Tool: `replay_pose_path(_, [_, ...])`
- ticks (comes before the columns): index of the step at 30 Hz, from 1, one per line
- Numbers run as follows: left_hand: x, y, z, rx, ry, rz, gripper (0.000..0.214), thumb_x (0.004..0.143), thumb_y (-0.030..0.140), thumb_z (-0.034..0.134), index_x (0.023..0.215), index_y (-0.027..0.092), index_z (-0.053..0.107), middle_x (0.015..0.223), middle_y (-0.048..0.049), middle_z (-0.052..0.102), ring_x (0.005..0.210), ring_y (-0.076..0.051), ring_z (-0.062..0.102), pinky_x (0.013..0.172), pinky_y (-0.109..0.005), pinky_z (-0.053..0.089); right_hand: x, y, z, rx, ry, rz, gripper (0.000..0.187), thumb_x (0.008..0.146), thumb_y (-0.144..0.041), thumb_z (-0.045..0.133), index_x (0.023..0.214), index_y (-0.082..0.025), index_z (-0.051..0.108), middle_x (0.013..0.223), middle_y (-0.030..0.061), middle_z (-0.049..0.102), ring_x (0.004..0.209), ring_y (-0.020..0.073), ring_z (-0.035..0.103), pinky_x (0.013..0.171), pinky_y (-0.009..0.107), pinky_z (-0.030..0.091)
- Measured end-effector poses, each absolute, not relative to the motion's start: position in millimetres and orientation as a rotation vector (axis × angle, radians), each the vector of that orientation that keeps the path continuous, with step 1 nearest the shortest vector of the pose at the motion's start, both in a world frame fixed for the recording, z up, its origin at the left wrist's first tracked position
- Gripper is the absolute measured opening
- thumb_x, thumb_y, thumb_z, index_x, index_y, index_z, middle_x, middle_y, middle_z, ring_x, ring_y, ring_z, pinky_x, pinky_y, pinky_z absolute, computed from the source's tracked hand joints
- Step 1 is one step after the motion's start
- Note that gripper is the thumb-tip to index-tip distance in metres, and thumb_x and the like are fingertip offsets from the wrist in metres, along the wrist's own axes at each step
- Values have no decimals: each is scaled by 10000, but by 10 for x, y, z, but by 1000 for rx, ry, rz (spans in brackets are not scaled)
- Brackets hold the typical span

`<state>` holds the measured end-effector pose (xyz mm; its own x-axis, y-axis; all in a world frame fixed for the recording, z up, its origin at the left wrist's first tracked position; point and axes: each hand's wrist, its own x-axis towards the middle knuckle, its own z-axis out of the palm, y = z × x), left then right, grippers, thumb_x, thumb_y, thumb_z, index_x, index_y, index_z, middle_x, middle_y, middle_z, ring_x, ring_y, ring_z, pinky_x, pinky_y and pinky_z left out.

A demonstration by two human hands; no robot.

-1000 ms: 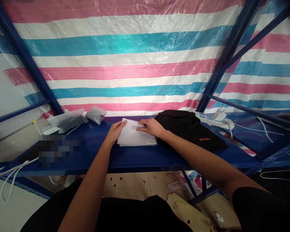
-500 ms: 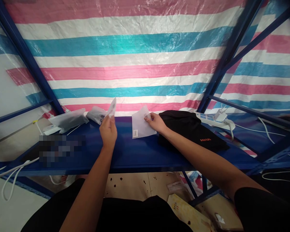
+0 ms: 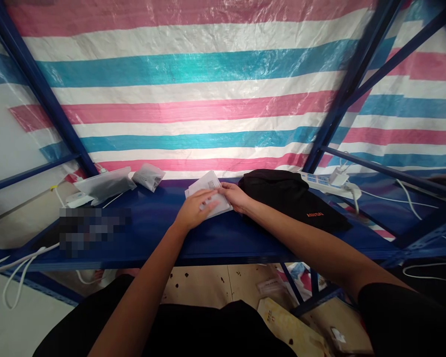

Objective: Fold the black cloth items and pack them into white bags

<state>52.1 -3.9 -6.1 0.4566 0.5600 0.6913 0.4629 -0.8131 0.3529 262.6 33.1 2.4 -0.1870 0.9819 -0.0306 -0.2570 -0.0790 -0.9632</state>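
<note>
A frosted white packet (image 3: 226, 207), flat and thin, lies just above the blue shelf, with my right hand (image 3: 236, 197) pinching its right side. On top of it is a white leaflet (image 3: 210, 181) with lines of small print, turned at an angle to the packet. My left hand (image 3: 196, 208) reaches over the leaflet from the left, fingers stretched out and lying across it, slightly blurred. The fingers hide part of the leaflet. Whether the leaflet is inside the packet or only on it, I cannot tell.
A black cloth item (image 3: 286, 196) with orange lettering is at my right, a white power strip (image 3: 329, 184) behind it. Leftward stand a small grey plastic bag (image 3: 147, 176), a larger pale pouch (image 3: 109, 184) and white cables (image 3: 20, 270). The blue shelf (image 3: 152, 243) has upright posts.
My left hand has moved right and brought the leaflet onto the packet. Its fingers have spread from a pinch. The packet in my right hand has shifted down slightly.
</note>
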Motion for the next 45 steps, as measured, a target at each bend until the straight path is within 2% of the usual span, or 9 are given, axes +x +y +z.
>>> replay_pose_path(4, [348, 116, -57, 1922, 1298, 1861, 621, 991, 559, 750, 1500, 222, 640, 1577, -175, 597, 1495, -339, 536, 1249, -513, 458, 2623, 320, 74, -850, -1156, 1414, 360, 806, -425, 926, 1021, -212, 730, 926, 43, 818, 751, 201, 730, 699, 309, 604])
replay_pose_path(7, [266, 259, -132, 1478, 1160, 1725, 870, 862, 620, 868, 1568, 213, 563, 1605, -203, 580, 1466, -363, 583, 1170, -509, 530, 2620, 293, 126, -764, -1268, 1289, 522, 803, -612, 888, 1137, -255, 706, 1096, 55, 827, 957, 248, 765, 825, 346, 625])
replay_pose_path(12, [292, 251, -163, 1388, 970, 1398, 676, 784, 660, 913, 1188, 128, 812, 1202, -177, 825, 1158, -394, 770, 998, -500, 618, 2580, 236, 129, -839, -1446, 1166, 610, 797, -759, 823, 1145, -275, 694, 1133, 44, 821, 1119, 297, 757, 896, 382, 636])
replay_pose_path(18, [332, 94, -6, 1403, 932, 1625, 682, 803, 578, 926, 1301, 159, 723, 1311, -167, 786, 1193, -351, 753, 987, -473, 624, 2551, 173, 106, -774, -1518, 1194, 617, 753, -641, 923, 1204, -271, 721, 1228, 54, 810, 1215, 306, 741, 962, 397, 644])
replay_pose_path(22, [332, 131, -60, 1472, 967, 1642, 719, 798, 501, 940, 1349, 212, 578, 1401, -157, 713, 1263, -326, 705, 1019, -451, 598, 2563, 177, 49, -714, -1552, 1186, 579, 809, -558, 923, 1267, -260, 736, 1255, 58, 808, 1165, 290, 759, 986, 409, 635])
replay_pose_path(25, [311, 194, -122, 1502, 984, 1679, 580, 858, 477, 855, 1288, 251, 539, 1409, -115, 688, 1290, -301, 674, 1048, -421, 566, 2572, 199, 6, -763, -1570, 1155, 538, 852, -592, 879, 1252, -253, 759, 1223, 53, 817, 1105, 281, 773, 940, 385, 637])
replay_pose_path(30, [289, 218, -117, 1491, 905, 1587, 418, 938, 476, 698, 1274, 238, 625, 1279, -73, 743, 1156, -274, 705, 974, -378, 563, 2577, 207, -11, -833, -1578, 1138, 533, 849, -642, 865, 1203, -249, 796, 1186, 56, 829, 1052, 293, 781, 898, 391, 639])
replay_pose_path(37, [257, 254, -142, 1398, 962, 1595, 475, 919, 593, 723, 1219, 225, 699, 1105, -55, 781, 1015, -261, 738, 883, -350, 577, 2554, 212, 50, -787, -1506, 1130, 541, 803, -704, 868, 1123, -270, 820, 1129, 43, 829, 1106, 294, 757, 917, 385, 628])
replay_pose_path(45, [279, 233, -149, 1406, 926, 1535, 575, 925, 612, 743, 1341, 218, 692, 1242, -94, 786, 1116, -292, 744, 973, -392, 579, 2668, 301, 25, -945, -1465, 901, 507, 823, -731, 833, 850, -226, 841, 698, -6, 673, 654, 168, 579, 663, 300, 504])
